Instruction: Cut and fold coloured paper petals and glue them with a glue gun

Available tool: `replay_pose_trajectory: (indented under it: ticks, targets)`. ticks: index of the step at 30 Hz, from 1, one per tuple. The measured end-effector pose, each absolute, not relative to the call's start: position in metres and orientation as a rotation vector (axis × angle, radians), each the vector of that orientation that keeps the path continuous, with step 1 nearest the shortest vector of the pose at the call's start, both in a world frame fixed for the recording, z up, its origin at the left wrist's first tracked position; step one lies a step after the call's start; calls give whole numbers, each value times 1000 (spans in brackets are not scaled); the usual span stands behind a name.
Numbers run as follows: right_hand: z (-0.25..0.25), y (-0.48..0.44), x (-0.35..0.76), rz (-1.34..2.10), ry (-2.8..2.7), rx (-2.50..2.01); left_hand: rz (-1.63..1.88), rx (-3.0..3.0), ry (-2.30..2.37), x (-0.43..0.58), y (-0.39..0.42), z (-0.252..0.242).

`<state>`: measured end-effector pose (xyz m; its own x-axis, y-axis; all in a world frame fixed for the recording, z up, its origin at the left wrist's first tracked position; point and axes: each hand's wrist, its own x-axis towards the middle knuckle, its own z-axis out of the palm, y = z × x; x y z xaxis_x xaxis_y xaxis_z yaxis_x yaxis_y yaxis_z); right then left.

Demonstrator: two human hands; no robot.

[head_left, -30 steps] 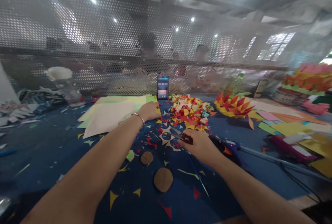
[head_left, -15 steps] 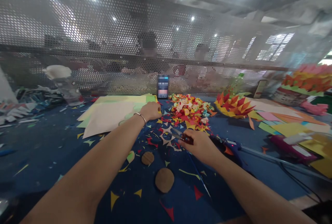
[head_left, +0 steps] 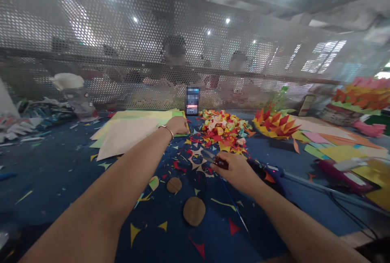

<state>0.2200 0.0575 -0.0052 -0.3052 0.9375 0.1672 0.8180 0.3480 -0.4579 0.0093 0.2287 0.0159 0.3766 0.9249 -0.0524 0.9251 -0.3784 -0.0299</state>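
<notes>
My left hand (head_left: 178,125), with a bracelet on the wrist, reaches far forward and rests on the right edge of a stack of pale yellow, green and cream paper sheets (head_left: 128,133); its fingers are curled on the top sheet's corner. My right hand (head_left: 234,169) is closed round the dark red handles of a pair of scissors (head_left: 213,159), whose blades point left over the blue table. A heap of small folded coloured paper pieces (head_left: 224,127) lies just beyond both hands.
Two brown cardboard discs (head_left: 193,211) and many paper scraps lie on the blue cloth. A phone (head_left: 192,100) stands against the perforated metal screen, with people behind it. A folded paper flower (head_left: 274,124), loose sheets and a glue gun (head_left: 269,173) lie to the right.
My left hand has slid slightly further along the paper stack's edge. The right hand with the scissors has barely moved.
</notes>
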Motion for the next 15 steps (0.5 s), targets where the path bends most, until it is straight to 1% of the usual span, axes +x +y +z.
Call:
replay_pose_trajectory:
  ticks: [4,11,15]
  targets:
    - [-5,57,219,397,-2227,-1541,-111,2668,1666,4,228,17]
    - [-7,58,219,405,-2240,-1548,71,2829,1582,0,223,8]
    - [-7,59,220,390,-2250,-1539,43,2836,1562,1,226,6]
